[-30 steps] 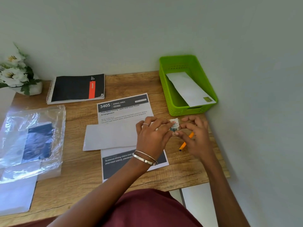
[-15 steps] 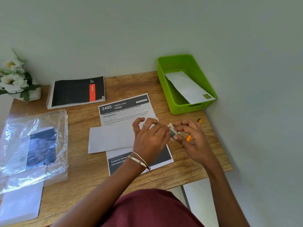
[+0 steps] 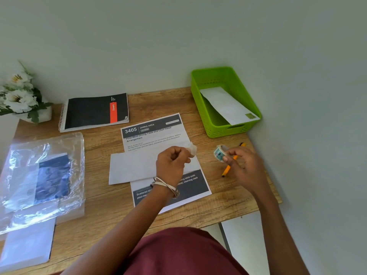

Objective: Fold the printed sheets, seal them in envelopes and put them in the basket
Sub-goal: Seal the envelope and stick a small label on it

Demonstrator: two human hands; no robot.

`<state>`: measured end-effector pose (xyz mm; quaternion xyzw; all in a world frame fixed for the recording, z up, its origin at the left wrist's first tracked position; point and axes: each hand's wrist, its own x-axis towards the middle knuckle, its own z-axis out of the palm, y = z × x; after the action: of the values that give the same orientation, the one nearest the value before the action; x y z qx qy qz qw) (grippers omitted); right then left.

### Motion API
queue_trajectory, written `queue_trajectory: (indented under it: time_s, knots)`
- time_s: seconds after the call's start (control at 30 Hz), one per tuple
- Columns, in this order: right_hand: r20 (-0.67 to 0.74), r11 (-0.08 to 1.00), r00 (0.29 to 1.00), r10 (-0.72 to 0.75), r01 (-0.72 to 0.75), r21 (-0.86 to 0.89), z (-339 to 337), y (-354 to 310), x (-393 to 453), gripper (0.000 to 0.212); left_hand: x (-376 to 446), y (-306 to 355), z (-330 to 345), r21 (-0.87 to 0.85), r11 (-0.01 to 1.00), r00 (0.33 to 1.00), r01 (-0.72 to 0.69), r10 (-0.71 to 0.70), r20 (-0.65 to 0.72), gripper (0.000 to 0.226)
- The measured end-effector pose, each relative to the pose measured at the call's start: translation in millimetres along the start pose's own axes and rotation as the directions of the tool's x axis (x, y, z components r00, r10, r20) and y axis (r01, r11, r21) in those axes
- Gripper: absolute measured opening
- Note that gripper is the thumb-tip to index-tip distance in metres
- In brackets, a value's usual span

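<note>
A printed sheet (image 3: 155, 133) headed 3405 lies flat on the wooden table (image 3: 111, 203), with a white envelope (image 3: 133, 165) lying across its middle. My left hand (image 3: 171, 161) hovers over the envelope and pinches a small pale sticker (image 3: 192, 148) between thumb and fingertips. To its right, my right hand (image 3: 241, 161) holds a small roll of stickers (image 3: 219, 152) above an orange pen (image 3: 228, 168). The green basket (image 3: 200, 100) at the back right holds one sealed white envelope (image 3: 226, 105).
A black spiral notebook (image 3: 95, 111) lies at the back. White flowers in a pot (image 3: 19, 96) stand at the far left. A clear plastic bag with a blue packet (image 3: 43, 177) and white sheets (image 3: 27, 243) covers the left side. The wall runs close on the right.
My hands were together on the sticker roll; they have pulled apart. The left hand now carries a peeled sticker leftward, and the right hand has drawn the roll to the right.
</note>
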<state>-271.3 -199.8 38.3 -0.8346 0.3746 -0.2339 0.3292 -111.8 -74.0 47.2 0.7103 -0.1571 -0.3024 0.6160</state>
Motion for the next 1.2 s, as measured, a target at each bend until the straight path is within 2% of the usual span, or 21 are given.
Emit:
queue_trajectory:
  time_s: [0.13, 0.23, 0.4, 0.47, 0.53, 0.6, 0.63, 0.67, 0.7, 0.73, 0.77, 0.8, 0.87, 0.93, 1.0, 1.07, 1.13, 1.2]
  knots:
    - [-0.088, 0.950, 0.994, 0.066, -0.089, -0.299, 11, 6, 11, 0.014, 0, 2, -5, -0.044, 0.999, 0.999, 0.022, -0.024, -0.024, 0.014]
    - [-0.085, 0.895, 0.992, 0.092, -0.120, -0.429, 24, 5, 16, 0.015, 0, 0, -6, -0.031, 0.999, 0.998, 0.039, -0.041, -0.042, 0.012]
    - [-0.068, 0.862, 0.995, 0.080, -0.103, -0.497, 41, 6, 12, 0.014, 0, -3, -12, -0.050, 0.999, 0.998, 0.019, -0.022, -0.064, 0.008]
    - [-0.082, 0.859, 0.994, 0.079, -0.110, -0.501, 44, 6, 9, 0.014, 1, -6, -16, -0.001, 1.000, 0.998, -0.023, 0.023, -0.065, 0.008]
    - [-0.153, 0.857, 0.986, 0.064, -0.133, -0.497, 46, 1, 6, 0.016, 2, -8, -20, 0.092, 0.990, 0.992, -0.107, 0.113, -0.065, 0.008]
    - [-0.248, 0.889, 0.968, 0.047, -0.153, -0.432, 47, -13, 3, 0.017, 1, -9, -25, 0.240, 0.942, 0.966, -0.233, 0.253, -0.054, 0.009]
    - [-0.257, 0.929, 0.964, 0.067, -0.154, -0.335, 47, -25, 1, 0.018, 1, -10, -28, 0.323, 0.894, 0.941, -0.311, 0.336, -0.025, 0.009]
    - [-0.221, 0.975, 0.968, 0.117, -0.155, -0.161, 47, -37, 0, 0.021, 2, -11, -30, 0.409, 0.820, 0.904, -0.400, 0.426, 0.028, 0.008]
    - [-0.137, 0.978, 0.971, 0.199, -0.188, 0.085, 47, -50, 0, 0.023, 4, -13, -33, 0.500, 0.714, 0.852, -0.491, 0.514, 0.103, 0.008]
    - [-0.016, 0.903, 0.956, 0.292, -0.270, 0.333, 47, -64, 0, 0.025, 6, -16, -36, 0.588, 0.574, 0.785, -0.570, 0.590, 0.186, 0.009]
    - [0.107, 0.780, 0.922, 0.373, -0.374, 0.502, 47, -74, 1, 0.028, 8, -19, -38, 0.661, 0.415, 0.712, -0.625, 0.650, 0.265, 0.012]
    - [0.213, 0.673, 0.879, 0.426, -0.465, 0.575, 48, -80, 2, 0.031, 11, -23, -40, 0.712, 0.264, 0.643, -0.651, 0.689, 0.333, 0.014]
    - [0.342, 0.588, 0.818, 0.463, -0.572, 0.572, 51, -84, 4, 0.031, 11, -28, -43, 0.753, 0.031, 0.522, -0.658, 0.739, 0.426, 0.011]
    - [0.381, 0.571, 0.802, 0.460, -0.596, 0.565, 56, -84, 6, 0.022, 10, -30, -45, 0.753, -0.089, 0.433, -0.652, 0.771, 0.467, 0.009]
    - [0.388, 0.550, 0.801, 0.455, -0.596, 0.585, 60, -82, 7, 0.019, 10, -33, -48, 0.749, -0.145, 0.384, -0.647, 0.786, 0.484, 0.007]
    - [0.381, 0.563, 0.803, 0.458, -0.593, 0.575, 61, -80, 8, 0.024, 12, -36, -50, 0.737, -0.156, 0.372, -0.657, 0.784, 0.498, 0.005]
    - [0.353, 0.573, 0.806, 0.475, -0.587, 0.572, 64, -78, 10, 0.026, 13, -38, -51, 0.730, -0.099, 0.422, -0.676, 0.761, 0.494, 0.006]
    - [0.291, 0.588, 0.818, 0.496, -0.563, 0.580, 69, -74, 13, 0.026, 15, -39, -51, 0.742, 0.024, 0.535, -0.670, 0.709, 0.461, 0.012]
